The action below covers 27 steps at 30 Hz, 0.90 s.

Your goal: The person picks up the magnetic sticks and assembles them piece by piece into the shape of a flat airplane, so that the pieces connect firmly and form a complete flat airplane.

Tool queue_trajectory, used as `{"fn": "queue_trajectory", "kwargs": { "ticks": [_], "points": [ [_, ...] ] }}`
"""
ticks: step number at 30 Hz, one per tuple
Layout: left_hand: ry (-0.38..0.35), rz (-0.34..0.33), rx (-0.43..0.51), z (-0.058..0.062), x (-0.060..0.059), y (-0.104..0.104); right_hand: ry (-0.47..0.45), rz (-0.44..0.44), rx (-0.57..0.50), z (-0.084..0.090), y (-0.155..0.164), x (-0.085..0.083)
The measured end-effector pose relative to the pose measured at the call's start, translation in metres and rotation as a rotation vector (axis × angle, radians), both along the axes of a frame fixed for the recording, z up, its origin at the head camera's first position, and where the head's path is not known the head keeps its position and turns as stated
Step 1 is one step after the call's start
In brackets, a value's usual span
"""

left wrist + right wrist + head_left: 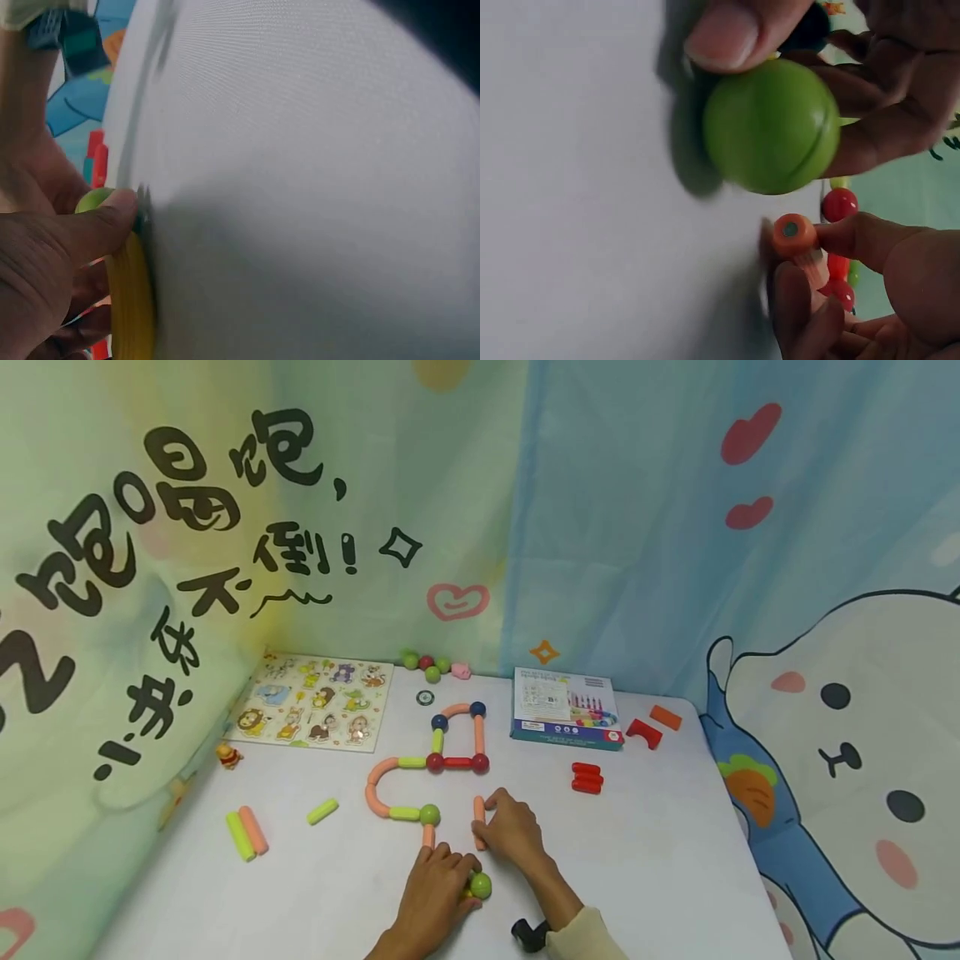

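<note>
In the head view my left hand (438,889) grips a green magnetic ball (481,886) close to the table. A yellow rod (131,300) meets that ball in the left wrist view, partly behind my thumb. My right hand (513,831) pinches an orange magnetic rod (479,822) between thumb and fingers, just right of the left hand. The rod's round metal end faces the right wrist camera. Ahead of the hands lies a joined figure of rods and balls, with a red rod (457,763), a curved orange rod (375,787) and another green ball (429,814).
Loose lime and orange rods (247,832) lie at left, with a lime rod (322,812) nearer. Several red rods (587,778) are at right. A toy box (566,708) and animal picture board (311,702) stand farther back. A black object (529,935) sits by the right sleeve.
</note>
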State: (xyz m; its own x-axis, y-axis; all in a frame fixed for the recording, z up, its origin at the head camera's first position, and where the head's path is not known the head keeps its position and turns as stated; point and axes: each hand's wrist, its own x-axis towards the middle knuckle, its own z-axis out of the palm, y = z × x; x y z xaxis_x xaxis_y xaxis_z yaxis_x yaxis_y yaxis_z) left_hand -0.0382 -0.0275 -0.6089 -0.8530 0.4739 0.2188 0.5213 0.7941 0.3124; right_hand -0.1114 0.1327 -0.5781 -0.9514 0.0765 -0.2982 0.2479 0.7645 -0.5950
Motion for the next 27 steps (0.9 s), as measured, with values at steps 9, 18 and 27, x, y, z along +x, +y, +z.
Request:
{"fn": "queue_trajectory", "kwargs": {
  "ticks": [9, 18, 27],
  "points": [
    [0.011, 0.038, 0.058, -0.005, 0.006, -0.001, -0.067, 0.07, -0.216, 0.004, 0.021, 0.031],
    [0.064, 0.008, 0.123, -0.006, 0.007, -0.004, -0.046, 0.036, -0.231, -0.006, 0.027, 0.043],
    [0.033, -0.01, 0.14, -0.005, 0.008, -0.004, -0.015, 0.032, -0.316, -0.01, 0.022, 0.049]
  ]
}}
